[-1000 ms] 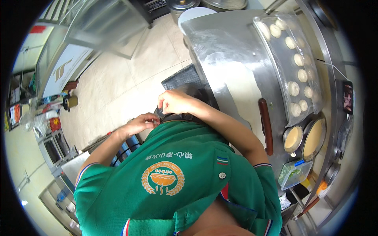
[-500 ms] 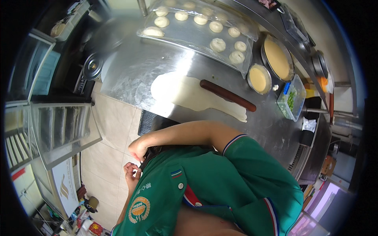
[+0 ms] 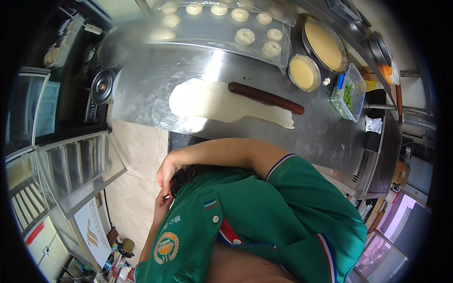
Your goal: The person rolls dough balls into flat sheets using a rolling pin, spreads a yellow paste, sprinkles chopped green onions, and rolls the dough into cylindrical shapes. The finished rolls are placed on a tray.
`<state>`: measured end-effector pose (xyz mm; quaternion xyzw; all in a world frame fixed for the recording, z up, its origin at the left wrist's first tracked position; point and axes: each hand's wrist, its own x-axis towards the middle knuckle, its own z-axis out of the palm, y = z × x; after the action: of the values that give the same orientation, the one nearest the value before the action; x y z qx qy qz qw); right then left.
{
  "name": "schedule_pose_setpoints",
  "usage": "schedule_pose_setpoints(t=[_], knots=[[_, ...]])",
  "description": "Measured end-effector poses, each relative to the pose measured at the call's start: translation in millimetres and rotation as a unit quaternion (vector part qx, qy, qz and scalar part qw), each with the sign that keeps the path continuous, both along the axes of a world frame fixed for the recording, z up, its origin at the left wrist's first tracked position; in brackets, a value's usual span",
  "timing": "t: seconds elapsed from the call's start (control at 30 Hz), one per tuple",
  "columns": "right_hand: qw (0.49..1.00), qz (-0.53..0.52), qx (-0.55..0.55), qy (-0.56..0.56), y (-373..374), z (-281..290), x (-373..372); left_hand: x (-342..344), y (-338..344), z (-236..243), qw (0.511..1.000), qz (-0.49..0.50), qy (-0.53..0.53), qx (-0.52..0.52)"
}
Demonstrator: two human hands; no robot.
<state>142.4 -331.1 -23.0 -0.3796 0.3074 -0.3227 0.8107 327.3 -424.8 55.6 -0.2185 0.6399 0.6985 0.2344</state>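
Observation:
At my left side, by the waist, both hands come together beside a dark cloth that is mostly hidden by my green shirt. My right hand reaches across my body, its fingers pointing down and pressed together. Just below it, my left hand has its fingers curled in and nearly touches the right fingertips. What they pinch is too small or hidden to make out. On the steel table ahead lies a long flat sheet of dough. A dark brown rolling pin rests across its right part.
Round dough pieces sit on a plastic-covered tray at the back. Two bowls of yellow batter and a clear box of chopped greens stand right. A glass-doored cabinet stands open at left.
My hands have drawn closer together at my left side, the left one rising toward the right. The view has shifted, so the table sits slightly higher; dough and rolling pin lie as before.

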Motion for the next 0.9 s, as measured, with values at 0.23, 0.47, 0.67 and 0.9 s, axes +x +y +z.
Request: schedule_pose_setpoints(t=[0.23,0.47,0.67,0.9], knots=[[0.685,-0.662,-0.04,0.302,189.8,54.7,-89.6,-45.1,-43.9,-36.0,0.982,-0.096,-0.004,-0.16],[0.231,-0.482,0.23,0.813,456.1,12.4,-52.8,-268.4,137.0,-32.0,0.785,-0.325,0.41,-0.333],[0.358,-0.395,0.267,0.803,493.1,-0.7,-44.2,-363.2,284.3,-88.6,0.571,-0.498,0.525,-0.387],[0.287,-0.461,0.281,0.791,476.2,0.9,22.8,-296.2,276.5,-75.7,0.58,-0.434,0.589,-0.359]])
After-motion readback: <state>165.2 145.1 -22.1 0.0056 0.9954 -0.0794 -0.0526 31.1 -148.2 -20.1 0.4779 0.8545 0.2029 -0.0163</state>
